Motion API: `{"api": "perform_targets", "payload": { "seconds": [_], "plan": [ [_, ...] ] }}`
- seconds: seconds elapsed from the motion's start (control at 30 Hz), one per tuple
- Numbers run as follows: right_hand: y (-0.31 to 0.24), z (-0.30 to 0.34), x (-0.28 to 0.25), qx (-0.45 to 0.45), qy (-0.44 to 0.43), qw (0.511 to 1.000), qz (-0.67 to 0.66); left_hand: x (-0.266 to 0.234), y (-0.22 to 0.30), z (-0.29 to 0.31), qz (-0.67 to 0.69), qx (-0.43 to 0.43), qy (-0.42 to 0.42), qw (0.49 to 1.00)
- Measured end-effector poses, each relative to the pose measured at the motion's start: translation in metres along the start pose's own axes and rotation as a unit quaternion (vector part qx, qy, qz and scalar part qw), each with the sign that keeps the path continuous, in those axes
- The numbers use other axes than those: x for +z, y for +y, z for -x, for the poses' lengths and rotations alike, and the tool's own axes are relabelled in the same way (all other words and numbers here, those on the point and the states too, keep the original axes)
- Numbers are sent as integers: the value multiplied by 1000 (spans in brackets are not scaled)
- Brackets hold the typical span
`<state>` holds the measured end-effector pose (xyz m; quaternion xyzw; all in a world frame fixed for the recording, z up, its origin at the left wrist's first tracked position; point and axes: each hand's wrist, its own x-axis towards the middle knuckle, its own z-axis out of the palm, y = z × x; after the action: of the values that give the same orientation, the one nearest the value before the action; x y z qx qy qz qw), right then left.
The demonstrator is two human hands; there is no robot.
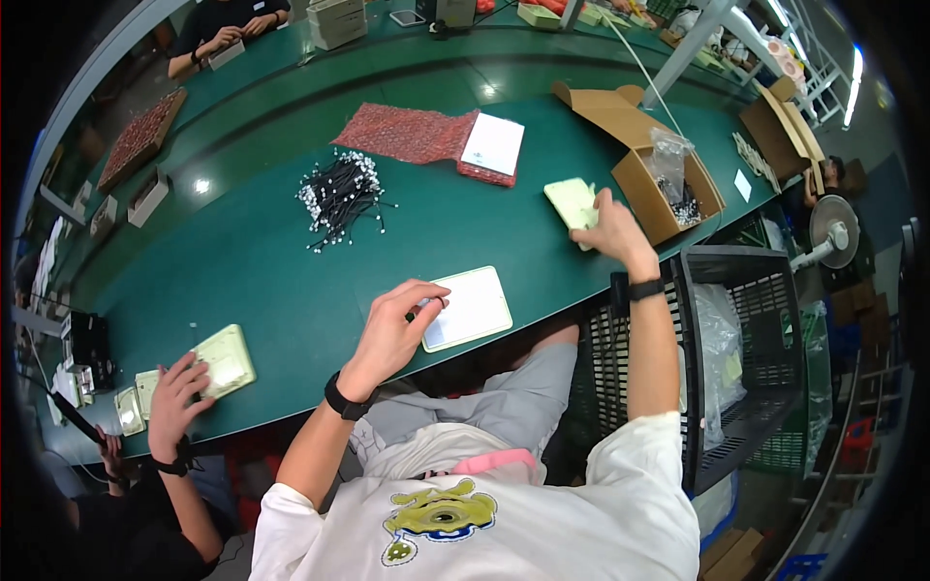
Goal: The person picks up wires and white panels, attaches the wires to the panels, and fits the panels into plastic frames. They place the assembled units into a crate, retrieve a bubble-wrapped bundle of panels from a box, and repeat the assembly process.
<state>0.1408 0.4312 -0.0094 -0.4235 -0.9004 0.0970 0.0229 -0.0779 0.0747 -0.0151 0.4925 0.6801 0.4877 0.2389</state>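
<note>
In front of me a white, pale-green-edged tablet-like panel [473,308] lies flat on the green bench. My left hand [392,327] rests over its left edge, fingers curled together around a small dark piece that I cannot make out. Farther off to the right, my right hand [614,232] grips the near side of a pale green flat case part [570,200], thumb and fingers on its edge. Whether more than one part is stacked there is hard to tell. A pile of short black cables with white ends [341,194] lies beyond my left hand.
Red bubble wrap [402,133] with a white panel [493,145] lies at the far middle. An open cardboard box [644,189] stands right, above a black crate [741,261]. At left, a co-worker's hand [178,387] touches pale green cases [226,358]. Another person sits across.
</note>
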Motion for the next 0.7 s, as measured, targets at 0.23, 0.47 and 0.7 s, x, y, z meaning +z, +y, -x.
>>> {"api": "perform_targets", "payload": {
  "seconds": [0.23,0.47,0.7],
  "plan": [
    [-81,49,12,45,-28,998,26,-3,4,-2,31,-41,7,999],
    [-60,32,-38,-75,-131,988,28,-42,-16,2,37,-79,93,992],
    [-75,9,2,-427,-80,863,258,-70,-27,11,61,-109,95,988]
  ]
}}
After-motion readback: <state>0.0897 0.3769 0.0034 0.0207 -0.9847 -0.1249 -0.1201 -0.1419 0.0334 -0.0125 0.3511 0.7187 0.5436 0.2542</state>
